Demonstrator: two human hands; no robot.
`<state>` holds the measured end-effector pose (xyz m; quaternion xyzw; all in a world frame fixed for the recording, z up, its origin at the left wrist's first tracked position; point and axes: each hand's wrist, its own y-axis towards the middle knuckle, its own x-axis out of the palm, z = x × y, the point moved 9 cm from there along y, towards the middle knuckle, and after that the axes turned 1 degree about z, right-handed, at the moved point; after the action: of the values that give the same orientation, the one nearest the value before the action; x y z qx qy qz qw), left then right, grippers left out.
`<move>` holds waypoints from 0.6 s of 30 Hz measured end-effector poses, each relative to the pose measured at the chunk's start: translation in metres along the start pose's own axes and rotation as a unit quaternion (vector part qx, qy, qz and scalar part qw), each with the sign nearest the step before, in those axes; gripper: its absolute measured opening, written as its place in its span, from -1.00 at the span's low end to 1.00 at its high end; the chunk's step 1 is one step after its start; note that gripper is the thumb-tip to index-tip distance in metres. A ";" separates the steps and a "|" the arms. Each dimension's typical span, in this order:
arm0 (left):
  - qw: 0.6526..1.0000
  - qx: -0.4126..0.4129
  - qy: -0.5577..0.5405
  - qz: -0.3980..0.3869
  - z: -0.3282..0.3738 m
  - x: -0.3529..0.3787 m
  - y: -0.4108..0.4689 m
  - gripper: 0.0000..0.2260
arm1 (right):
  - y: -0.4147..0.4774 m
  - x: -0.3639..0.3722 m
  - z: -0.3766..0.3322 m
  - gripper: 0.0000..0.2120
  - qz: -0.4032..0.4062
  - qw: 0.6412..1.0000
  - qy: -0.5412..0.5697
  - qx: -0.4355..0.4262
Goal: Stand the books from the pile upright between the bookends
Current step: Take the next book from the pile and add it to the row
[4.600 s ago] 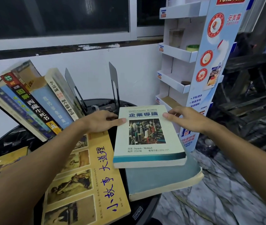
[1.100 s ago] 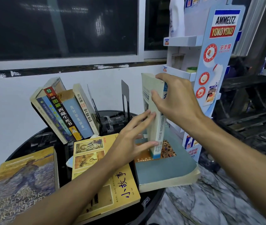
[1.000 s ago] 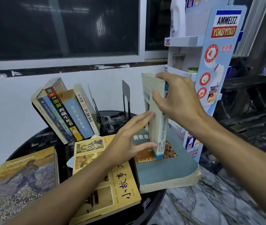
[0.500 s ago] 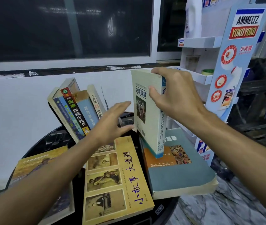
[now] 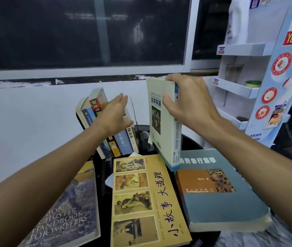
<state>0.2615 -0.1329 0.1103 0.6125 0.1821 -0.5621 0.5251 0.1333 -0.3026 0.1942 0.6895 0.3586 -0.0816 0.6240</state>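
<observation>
Found open room just right of the bookend [image 5: 133, 108]; walled left by leaning books [image 5: 122, 142], right by raised book [image 5: 156, 111].

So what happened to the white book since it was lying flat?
The right hand gripped the white book, stood it upright and lifted it leftward off the grey-blue book. The left hand let go of it and now reaches open toward the leaning books. The grey-blue book and the yellow book stayed flat.

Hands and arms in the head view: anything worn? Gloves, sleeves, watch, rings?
Nothing worn that shows. Left hand and right hand: no gloves, rings or watch. Left forearm and right forearm: no sleeves up to the frame edge.
</observation>
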 end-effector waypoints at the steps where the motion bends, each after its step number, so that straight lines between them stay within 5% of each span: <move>1: 1.000 -0.006 0.003 -0.005 -0.003 0.000 0.001 -0.14 | 0.002 0.005 0.000 -0.70 -0.001 1.000 -0.001 -0.001; 8: 0.999 -0.025 0.035 -0.026 -0.018 0.005 0.008 -0.26 | 0.024 0.044 0.010 -0.65 -0.012 1.000 -0.029 0.004; 18: 0.999 -0.011 0.027 0.020 -0.025 0.006 0.014 -0.66 | 0.039 0.103 0.028 -0.73 -0.020 0.999 -0.036 0.035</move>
<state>0.2873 -0.1190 0.1066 0.6251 0.1905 -0.5326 0.5379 0.2408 -0.2868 0.1616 0.7001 0.3462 -0.1314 0.6105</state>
